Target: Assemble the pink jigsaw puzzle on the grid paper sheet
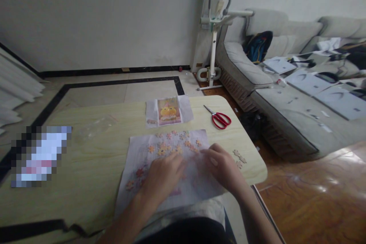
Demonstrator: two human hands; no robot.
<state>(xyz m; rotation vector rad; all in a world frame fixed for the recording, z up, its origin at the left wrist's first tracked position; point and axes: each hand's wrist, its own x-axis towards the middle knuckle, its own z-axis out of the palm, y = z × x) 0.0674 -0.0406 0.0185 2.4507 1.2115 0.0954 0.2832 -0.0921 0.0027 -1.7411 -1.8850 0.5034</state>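
A large sheet of white paper point(134, 167) lies on the table before me, with orange, yellow and pink jigsaw puzzle pieces point(161, 150) spread over it. My left hand point(168, 167) is low over the sheet's middle, its back toward me; its fingertips are hidden and smeared by motion. On the sheet's right side my right hand point(219, 163) has its fingers curled in and closed; whatever they hold is too blurred to make out. Behind the sheet lies a picture of a yellow cartoon figure point(168, 111) on white paper. A few loose pieces point(239, 159) rest right of my right hand.
Red-handled scissors point(219, 119) lie toward the far right of the pale wooden table point(94, 160). A clear plastic bag point(95, 127) and a pixelated object point(42, 156) are at left. A grey sofa point(274, 106) and white exercise equipment point(213, 49) stand beyond.
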